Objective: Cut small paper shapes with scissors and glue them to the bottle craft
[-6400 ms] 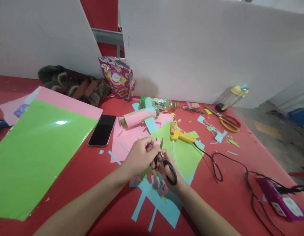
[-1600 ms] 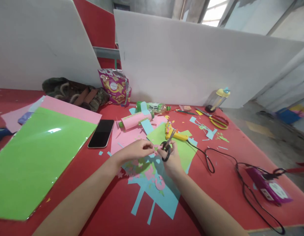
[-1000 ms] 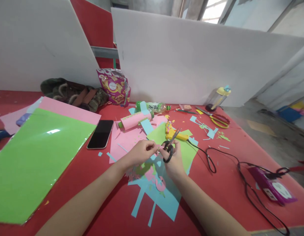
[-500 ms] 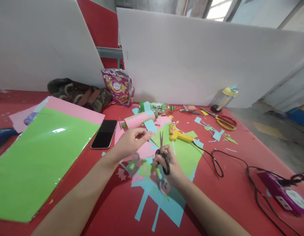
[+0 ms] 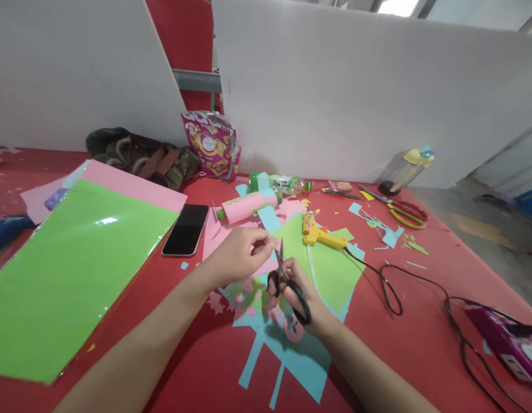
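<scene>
Black-handled scissors (image 5: 301, 299) are in my right hand (image 5: 306, 295), fingers through the loops and blades pointing away from me, slightly apart. My left hand (image 5: 244, 252) pinches a small pink piece of paper (image 5: 275, 244) right beside the blade tips. Whether the blades touch the paper I cannot tell. Beneath both hands lie blue paper (image 5: 306, 364) with cut strips, pink star-shaped scraps (image 5: 216, 303) and a round pink cutout (image 5: 294, 329). Just beyond them is a pink paper roll (image 5: 246, 207) with green ends.
A yellow glue gun (image 5: 323, 236) rests on green paper, its cord running right to a purple power strip (image 5: 507, 344). A phone (image 5: 186, 230) and green sheets (image 5: 76, 269) lie left. Behind are a snack bag (image 5: 212, 143), a bottle (image 5: 287, 184) and red-yellow-handled scissors (image 5: 406, 214).
My left hand has moved right, bringing the pink paper to the scissors. In my right hand the scissors' handles have spread wider. The view has tilted down a little.
</scene>
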`<act>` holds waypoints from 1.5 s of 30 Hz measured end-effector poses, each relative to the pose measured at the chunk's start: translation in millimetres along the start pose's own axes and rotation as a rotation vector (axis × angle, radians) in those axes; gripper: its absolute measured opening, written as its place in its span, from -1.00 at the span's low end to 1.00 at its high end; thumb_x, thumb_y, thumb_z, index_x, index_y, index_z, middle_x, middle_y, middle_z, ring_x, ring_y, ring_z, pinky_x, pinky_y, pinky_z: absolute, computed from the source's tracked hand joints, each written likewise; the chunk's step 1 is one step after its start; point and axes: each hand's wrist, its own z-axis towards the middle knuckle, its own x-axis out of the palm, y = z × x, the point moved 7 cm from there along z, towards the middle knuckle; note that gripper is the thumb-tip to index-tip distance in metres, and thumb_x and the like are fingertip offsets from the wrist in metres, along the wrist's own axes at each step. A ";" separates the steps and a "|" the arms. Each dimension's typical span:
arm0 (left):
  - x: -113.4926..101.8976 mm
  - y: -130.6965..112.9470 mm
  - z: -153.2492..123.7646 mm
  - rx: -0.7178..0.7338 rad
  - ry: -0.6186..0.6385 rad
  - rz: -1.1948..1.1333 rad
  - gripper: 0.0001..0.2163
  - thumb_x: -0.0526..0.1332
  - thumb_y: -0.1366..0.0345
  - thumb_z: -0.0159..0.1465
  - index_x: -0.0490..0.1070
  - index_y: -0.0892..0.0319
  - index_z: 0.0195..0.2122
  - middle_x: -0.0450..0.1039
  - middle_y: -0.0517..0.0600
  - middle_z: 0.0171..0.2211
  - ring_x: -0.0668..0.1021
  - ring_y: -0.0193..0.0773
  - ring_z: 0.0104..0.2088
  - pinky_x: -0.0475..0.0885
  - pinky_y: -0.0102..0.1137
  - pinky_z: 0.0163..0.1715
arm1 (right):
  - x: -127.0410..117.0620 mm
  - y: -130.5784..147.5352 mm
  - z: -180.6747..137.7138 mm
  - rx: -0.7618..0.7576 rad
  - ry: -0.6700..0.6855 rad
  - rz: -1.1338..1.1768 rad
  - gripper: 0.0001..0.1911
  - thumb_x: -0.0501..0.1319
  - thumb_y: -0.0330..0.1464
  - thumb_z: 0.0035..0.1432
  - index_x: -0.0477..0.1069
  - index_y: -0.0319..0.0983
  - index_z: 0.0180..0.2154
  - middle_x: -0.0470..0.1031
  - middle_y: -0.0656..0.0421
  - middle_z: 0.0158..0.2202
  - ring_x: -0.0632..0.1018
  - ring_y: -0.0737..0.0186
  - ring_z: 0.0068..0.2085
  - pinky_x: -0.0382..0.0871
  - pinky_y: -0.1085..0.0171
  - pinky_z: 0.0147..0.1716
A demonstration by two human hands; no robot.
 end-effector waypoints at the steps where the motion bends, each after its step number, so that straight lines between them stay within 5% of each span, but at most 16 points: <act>1: 1.0 -0.5 -0.1 0.005 0.003 0.001 -0.74 -0.02 0.29 0.12 0.00 0.21 -0.67 0.01 -0.15 -0.67 0.15 -0.44 -0.60 0.09 -0.50 -0.56 | 0.3 0.2 -0.2 0.000 0.001 0.000 -0.59 0.17 -0.06 -0.09 0.02 -0.15 -0.41 0.21 0.29 -0.52 0.29 0.37 -0.53 0.18 0.33 -0.53; 45: 6.3 -0.2 -1.8 0.010 0.082 0.038 -0.74 -0.04 0.25 0.17 0.09 0.23 -0.64 0.11 -0.14 -0.66 0.21 -0.45 -0.59 0.12 -0.51 -0.54 | -2.9 -5.8 0.5 -0.038 0.045 0.054 -0.62 0.17 -0.12 -0.03 0.02 -0.18 -0.39 0.21 0.30 -0.51 0.29 0.44 -0.55 0.18 0.36 -0.53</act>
